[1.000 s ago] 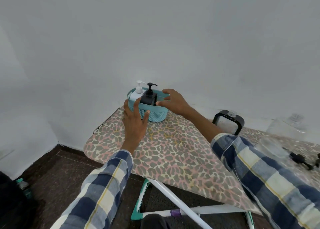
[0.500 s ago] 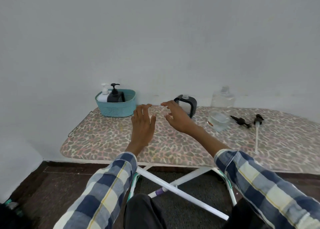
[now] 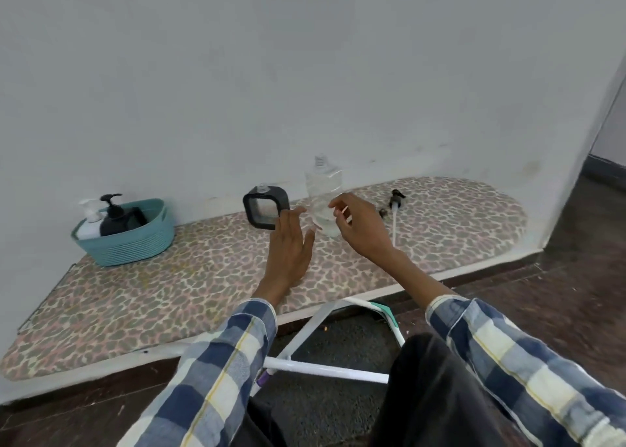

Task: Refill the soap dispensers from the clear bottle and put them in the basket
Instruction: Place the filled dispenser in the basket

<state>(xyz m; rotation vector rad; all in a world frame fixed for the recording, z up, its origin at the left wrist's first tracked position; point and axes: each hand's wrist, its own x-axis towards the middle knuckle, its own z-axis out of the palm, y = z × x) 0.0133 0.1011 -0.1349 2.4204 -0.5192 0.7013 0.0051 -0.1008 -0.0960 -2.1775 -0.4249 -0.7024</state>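
A teal basket (image 3: 135,243) stands at the left of the leopard-print ironing board (image 3: 203,294), holding a white dispenser (image 3: 88,224) and a black dispenser (image 3: 115,218). A black-framed square dispenser (image 3: 262,211) without its pump stands mid-board by the wall. The clear bottle (image 3: 323,189) stands just right of it, partly behind my fingers. My left hand (image 3: 289,246) hovers open, its fingertips at the square dispenser's lower right corner. My right hand (image 3: 359,229) is open with curled fingers right next to the clear bottle. A loose black pump with a white tube (image 3: 394,209) lies to the right.
A white wall runs directly behind the board. The board's white metal legs (image 3: 321,368) cross below its front edge, over a dark floor. A wall corner and doorway (image 3: 603,175) lie at the far right.
Both hands left the basket and travelled right along the board to the square dispenser and the clear bottle. The view swung right, so the basket now sits far left.
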